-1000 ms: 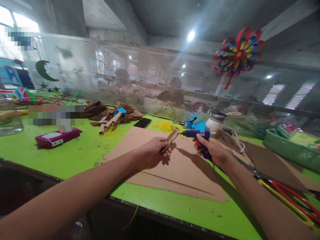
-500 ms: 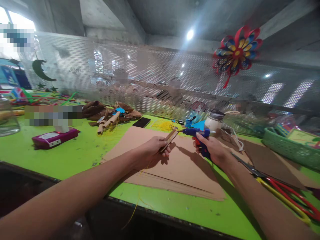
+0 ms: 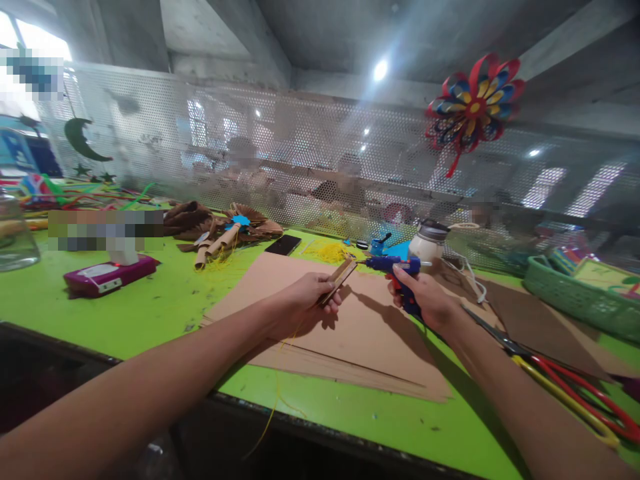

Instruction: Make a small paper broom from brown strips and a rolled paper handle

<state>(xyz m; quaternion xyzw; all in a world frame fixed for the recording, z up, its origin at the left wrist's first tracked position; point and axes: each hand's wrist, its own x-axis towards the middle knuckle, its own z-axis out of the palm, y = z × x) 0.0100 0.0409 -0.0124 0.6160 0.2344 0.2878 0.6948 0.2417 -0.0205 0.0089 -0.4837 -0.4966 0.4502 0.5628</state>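
My left hand (image 3: 306, 299) is closed round a folded strip of brown paper (image 3: 341, 278), held above the table with its far end raised. My right hand (image 3: 424, 299) grips a blue glue gun (image 3: 396, 268), finger on its trigger, and the nozzle points left at the tip of the strip. Both hands hover over large sheets of brown paper (image 3: 350, 333) lying on the green table (image 3: 165, 300). Thin yellow thread hangs down from under my left hand.
Scissors with red and yellow handles (image 3: 560, 377) lie at the right by my forearm. A green basket (image 3: 580, 297), a white bottle (image 3: 428, 245), a black phone (image 3: 283, 245), folded brown paper pieces (image 3: 220, 230) and a magenta device (image 3: 105, 275) stand around. A perforated screen (image 3: 310, 160) backs the table.
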